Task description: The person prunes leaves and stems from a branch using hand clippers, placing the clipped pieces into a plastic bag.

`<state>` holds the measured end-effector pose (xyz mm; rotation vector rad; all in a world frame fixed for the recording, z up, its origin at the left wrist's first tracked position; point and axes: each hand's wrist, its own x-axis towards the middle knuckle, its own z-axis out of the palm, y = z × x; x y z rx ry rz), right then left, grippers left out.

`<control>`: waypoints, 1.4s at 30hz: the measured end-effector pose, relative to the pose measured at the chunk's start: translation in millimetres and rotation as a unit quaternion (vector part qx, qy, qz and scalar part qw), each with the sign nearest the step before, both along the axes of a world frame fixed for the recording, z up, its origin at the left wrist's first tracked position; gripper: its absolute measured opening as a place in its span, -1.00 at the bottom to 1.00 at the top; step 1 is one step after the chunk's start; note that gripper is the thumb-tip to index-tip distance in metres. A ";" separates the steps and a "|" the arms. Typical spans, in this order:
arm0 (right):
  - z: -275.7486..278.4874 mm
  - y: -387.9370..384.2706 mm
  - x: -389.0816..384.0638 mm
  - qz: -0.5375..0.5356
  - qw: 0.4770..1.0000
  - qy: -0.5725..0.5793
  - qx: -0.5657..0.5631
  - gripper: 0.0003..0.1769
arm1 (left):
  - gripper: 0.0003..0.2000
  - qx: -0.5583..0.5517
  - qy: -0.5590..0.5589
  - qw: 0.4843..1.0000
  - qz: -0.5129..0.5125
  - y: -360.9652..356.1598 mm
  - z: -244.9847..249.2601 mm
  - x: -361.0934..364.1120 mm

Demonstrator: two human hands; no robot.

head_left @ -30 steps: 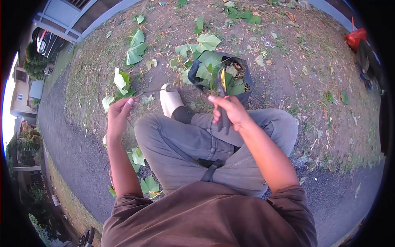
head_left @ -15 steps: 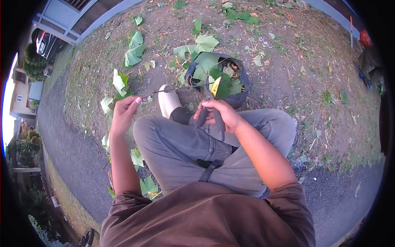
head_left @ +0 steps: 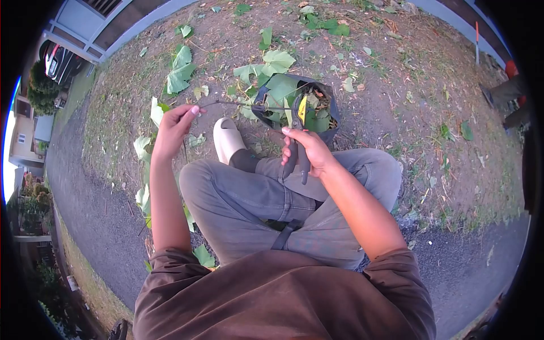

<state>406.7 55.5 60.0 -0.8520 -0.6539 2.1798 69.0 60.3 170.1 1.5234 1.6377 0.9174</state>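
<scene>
My left hand (head_left: 173, 131) pinches one end of a thin dark vine stem (head_left: 229, 103) between thumb and fingers. The stem runs right, over a black bag (head_left: 334, 96) holding cut leaves and stem pieces. My right hand (head_left: 310, 149) is wrapped round the dark handles of pruning shears (head_left: 302, 106) with a yellow patch near the blades. Those blades point away from me, over the bag's opening, and overlap the stem's far end. Large green leaves (head_left: 279, 88) stick up from the bag.
A light clog (head_left: 226, 139) on my foot stands left of the bag. Broad leaves (head_left: 180, 73) lie along the ground to the left, some behind my left forearm. Another person's legs (head_left: 507, 93) show at the far right.
Both hands have moved slightly away from me, stretching the stem straighter over the bag. The shears' handles are closer together. A person's legs show more clearly at the right.
</scene>
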 end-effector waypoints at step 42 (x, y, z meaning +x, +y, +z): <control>-1.8 -8.9 -9.2 0.046 0.987 -0.114 0.099 -0.61 | -0.77 0.094 -0.125 0.982 -0.102 34.4 -58.5 13.3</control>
